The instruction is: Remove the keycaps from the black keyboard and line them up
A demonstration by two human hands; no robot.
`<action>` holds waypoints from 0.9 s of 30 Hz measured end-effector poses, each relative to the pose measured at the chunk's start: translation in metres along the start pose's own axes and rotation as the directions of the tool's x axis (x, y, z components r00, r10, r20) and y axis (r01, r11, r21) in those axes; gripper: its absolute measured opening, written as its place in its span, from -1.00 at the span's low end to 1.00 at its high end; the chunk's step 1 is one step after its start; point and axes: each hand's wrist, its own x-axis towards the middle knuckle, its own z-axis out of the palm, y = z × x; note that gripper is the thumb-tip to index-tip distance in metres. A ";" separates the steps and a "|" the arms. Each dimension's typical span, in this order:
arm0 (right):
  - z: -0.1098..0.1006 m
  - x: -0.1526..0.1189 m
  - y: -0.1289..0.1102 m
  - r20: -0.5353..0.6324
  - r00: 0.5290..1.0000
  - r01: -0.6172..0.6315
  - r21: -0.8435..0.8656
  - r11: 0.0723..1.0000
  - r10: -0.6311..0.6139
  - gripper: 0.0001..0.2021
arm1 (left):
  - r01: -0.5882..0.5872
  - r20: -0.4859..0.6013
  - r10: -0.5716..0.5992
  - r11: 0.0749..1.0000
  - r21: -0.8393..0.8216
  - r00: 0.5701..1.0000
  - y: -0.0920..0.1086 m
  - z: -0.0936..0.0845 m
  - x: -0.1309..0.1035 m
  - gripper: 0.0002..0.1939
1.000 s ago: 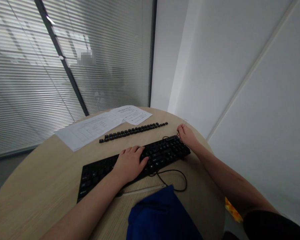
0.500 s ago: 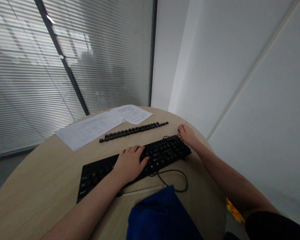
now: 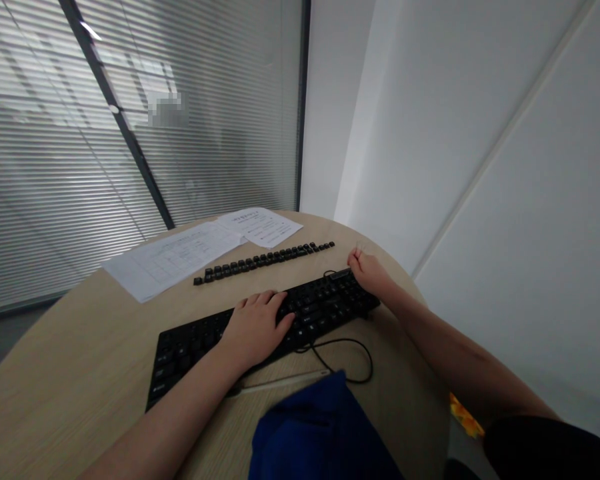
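Keyboard of black plastic, long and rectangular, lies aslant on the round, pale wood-grain table, its right end turned towards two o'clock. Taking it as the dial's centre, with twelve away from the wearer: the left hand rests palm down across its middle, fingers loosely spread and thumb apart. At two o'clock, over the far right corner, the right hand has its fingertips drawn together, pinching a thin, faint wire-like loop that shows above them; its lower end is hidden.

Small black loose keycaps stand in a close double line at twelve o'clock, apart from the keyboard. Printed white paper sheets lie flat at eleven. A thin black cable curls at four, near a narrow pale strip and dark blue cloth at five.
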 end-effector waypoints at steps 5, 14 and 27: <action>0.004 -0.001 0.000 -0.015 1.000 -0.001 -0.021 1.000 0.001 -0.75 | -0.009 -0.003 0.009 1.000 -0.006 1.000 0.000 0.000 0.000 -0.47; 0.010 -0.003 -0.003 -0.036 0.999 -0.014 0.016 1.000 0.014 -0.74 | -0.007 -0.003 0.007 1.000 -0.003 1.000 -0.001 0.000 -0.001 -0.47; 0.012 -0.005 -0.004 -0.046 0.999 -0.008 -0.022 1.000 0.007 -0.73 | -0.013 -0.016 0.014 1.000 0.006 1.000 -0.002 -0.001 -0.001 -0.47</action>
